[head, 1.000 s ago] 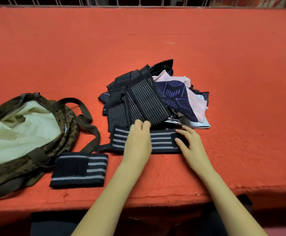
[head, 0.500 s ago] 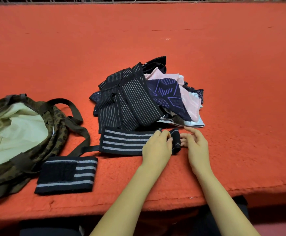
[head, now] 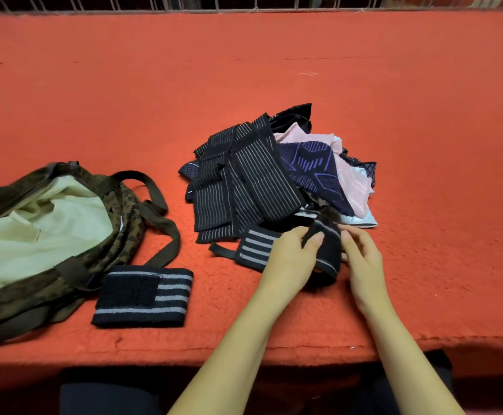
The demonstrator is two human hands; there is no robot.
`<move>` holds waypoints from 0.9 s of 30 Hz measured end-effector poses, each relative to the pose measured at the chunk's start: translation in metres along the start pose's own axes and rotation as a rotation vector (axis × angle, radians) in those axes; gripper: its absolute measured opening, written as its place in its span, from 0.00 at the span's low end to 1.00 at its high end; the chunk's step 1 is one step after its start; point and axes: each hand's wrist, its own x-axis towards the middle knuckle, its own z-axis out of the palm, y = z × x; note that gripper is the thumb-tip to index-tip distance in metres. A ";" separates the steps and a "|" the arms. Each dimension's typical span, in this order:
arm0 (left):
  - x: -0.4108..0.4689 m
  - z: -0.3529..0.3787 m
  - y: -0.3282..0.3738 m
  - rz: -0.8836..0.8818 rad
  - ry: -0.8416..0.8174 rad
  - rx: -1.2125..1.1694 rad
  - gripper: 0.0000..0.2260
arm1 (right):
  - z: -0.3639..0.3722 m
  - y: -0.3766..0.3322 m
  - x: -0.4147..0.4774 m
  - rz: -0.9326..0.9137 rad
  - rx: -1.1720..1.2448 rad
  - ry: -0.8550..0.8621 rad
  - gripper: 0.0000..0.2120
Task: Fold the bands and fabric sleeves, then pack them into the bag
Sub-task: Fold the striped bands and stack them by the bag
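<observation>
A black band with grey stripes (head: 254, 245) lies near the table's front edge, its right end rolled up into a thick fold. My left hand (head: 292, 256) pinches that rolled end from the left. My right hand (head: 361, 256) presses against it from the right. A folded black striped band (head: 145, 296) lies flat to the left. The camouflage bag (head: 124, 223) sits open at the far left, showing its pale lining. Behind my hands is a pile of bands and sleeves (head: 274, 175): black pinstriped, navy patterned and pink pieces.
The red felt table (head: 274, 70) reaches back to a metal railing (head: 244, 3). Dark bag straps (head: 166, 235) trail between the bag and the folded band. The front edge of the table runs just below my forearms.
The band lay flat under both hands a second ago. Its right end has since been rolled over toward the left, and the visible flat part is shorter now.
</observation>
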 end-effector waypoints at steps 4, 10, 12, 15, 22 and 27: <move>-0.002 -0.030 -0.034 -0.083 0.228 0.042 0.09 | 0.009 0.003 -0.003 -0.039 -0.264 -0.126 0.11; 0.006 -0.054 -0.068 -0.115 0.378 0.233 0.11 | 0.027 0.004 -0.003 -0.060 -0.567 -0.170 0.27; 0.010 -0.053 -0.075 -0.093 0.395 0.306 0.13 | 0.035 -0.001 -0.007 -0.059 -0.644 -0.164 0.31; 0.010 -0.050 -0.081 -0.077 0.422 0.293 0.12 | 0.039 -0.007 -0.012 -0.068 -0.689 -0.151 0.31; 0.005 -0.047 -0.081 -0.021 0.398 0.193 0.12 | 0.036 -0.007 -0.016 -0.142 -0.389 -0.182 0.27; 0.001 -0.048 -0.081 0.071 0.292 0.116 0.08 | 0.035 -0.008 -0.014 -0.107 -0.127 -0.121 0.29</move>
